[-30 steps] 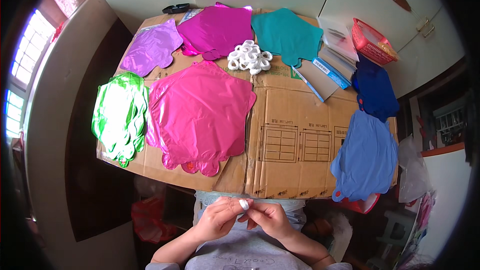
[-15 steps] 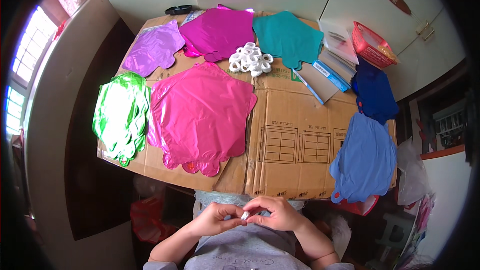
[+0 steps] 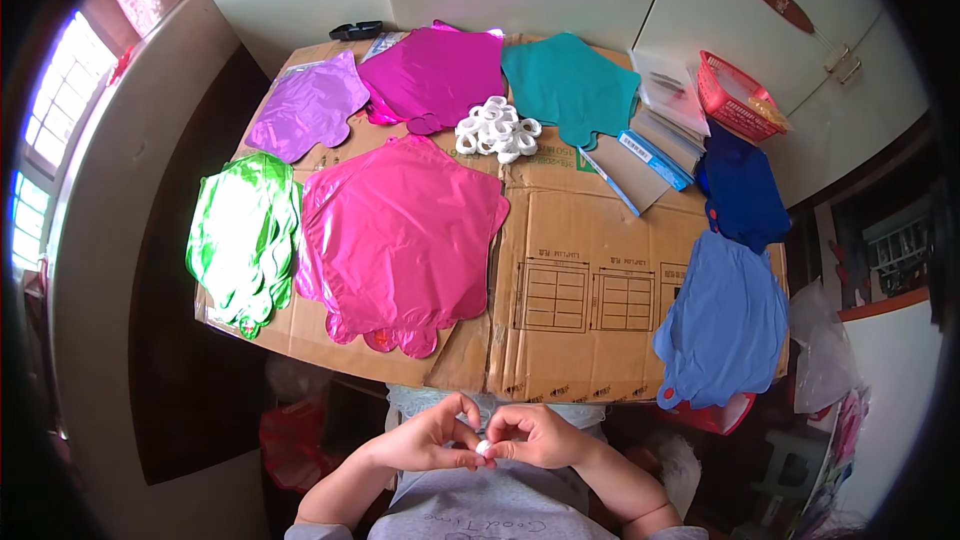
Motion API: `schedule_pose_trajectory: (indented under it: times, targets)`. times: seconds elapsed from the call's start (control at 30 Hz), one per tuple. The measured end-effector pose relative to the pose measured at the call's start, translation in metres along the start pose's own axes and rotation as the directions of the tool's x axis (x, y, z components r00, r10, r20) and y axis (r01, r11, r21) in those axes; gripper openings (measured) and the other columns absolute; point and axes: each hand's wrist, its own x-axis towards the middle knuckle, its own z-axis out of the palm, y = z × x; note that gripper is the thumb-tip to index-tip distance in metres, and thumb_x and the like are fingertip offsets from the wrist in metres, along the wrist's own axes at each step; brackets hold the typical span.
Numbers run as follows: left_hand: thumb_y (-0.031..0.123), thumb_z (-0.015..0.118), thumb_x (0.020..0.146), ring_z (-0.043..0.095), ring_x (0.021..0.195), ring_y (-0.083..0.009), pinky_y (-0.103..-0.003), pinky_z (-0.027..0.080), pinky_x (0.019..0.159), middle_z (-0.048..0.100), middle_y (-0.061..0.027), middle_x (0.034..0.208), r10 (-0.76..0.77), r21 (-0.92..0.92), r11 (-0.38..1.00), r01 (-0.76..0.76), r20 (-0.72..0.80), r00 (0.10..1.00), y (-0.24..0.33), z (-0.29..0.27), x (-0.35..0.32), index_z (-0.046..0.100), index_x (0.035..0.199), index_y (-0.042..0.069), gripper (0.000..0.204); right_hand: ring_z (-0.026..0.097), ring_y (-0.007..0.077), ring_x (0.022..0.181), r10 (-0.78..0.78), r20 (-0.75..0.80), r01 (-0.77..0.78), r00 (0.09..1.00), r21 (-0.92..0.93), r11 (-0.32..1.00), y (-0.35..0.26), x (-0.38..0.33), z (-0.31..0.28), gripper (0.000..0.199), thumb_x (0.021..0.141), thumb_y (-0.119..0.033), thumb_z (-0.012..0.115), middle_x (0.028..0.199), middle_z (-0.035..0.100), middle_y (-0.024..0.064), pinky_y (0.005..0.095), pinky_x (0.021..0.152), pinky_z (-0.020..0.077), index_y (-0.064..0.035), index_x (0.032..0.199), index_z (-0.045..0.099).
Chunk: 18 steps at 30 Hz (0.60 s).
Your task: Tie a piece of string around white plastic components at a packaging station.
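Both grips, left hand and right hand, pinch a small, rounded white bundle before the near edge of the brown cardboard-topped counter; even fingertip pressure should keep it compact. White loops lie toward the far edge.

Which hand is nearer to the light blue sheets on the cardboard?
Right. The right hand is left of the light blue sheets and closer to the body; the left hand is farther left.
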Motion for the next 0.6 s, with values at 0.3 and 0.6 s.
schedule_pose_trajectory:
  times: [0.3,0.6]
  targets:
    - [-0.005,0.059,0.083,0.061,0.091,-0.0131,-0.023,0.047,0.073,0.064,-0.0133,0.094,0.123,0.173,0.979,-0.108,-0.08,0.989,0.019,0.002,0.012,0.035,0.093,0.004,0.028,0.055,0.0146,0.077,-0.288,-0.103,0.235,0.952,-0.358,0.904,-0.025,0.0,-0.005,0.012,0.081,-0.009,0.066,0.083,0.057,0.0059,0.0265,0.069,0.0451,-0.0016,0.087,0.058]
    - [0.004,0.07,0.075,0.059,0.076,-0.0056,-0.021,0.042,0.06,0.062,-0.0015,0.082,0.421,0.485,0.825,-0.291,-0.182,0.889,0.045,0.005,0.042,0.044,0.083,0.007,0.028,0.057,0.0159,0.075,-0.524,-0.343,0.307,0.78,-0.52,0.797,-0.043,-0.009,-0.007,0.012,0.081,-0.006,0.065,0.088,0.058,0.0072,0.025,0.064,0.0476,-0.0023,0.09,0.056]
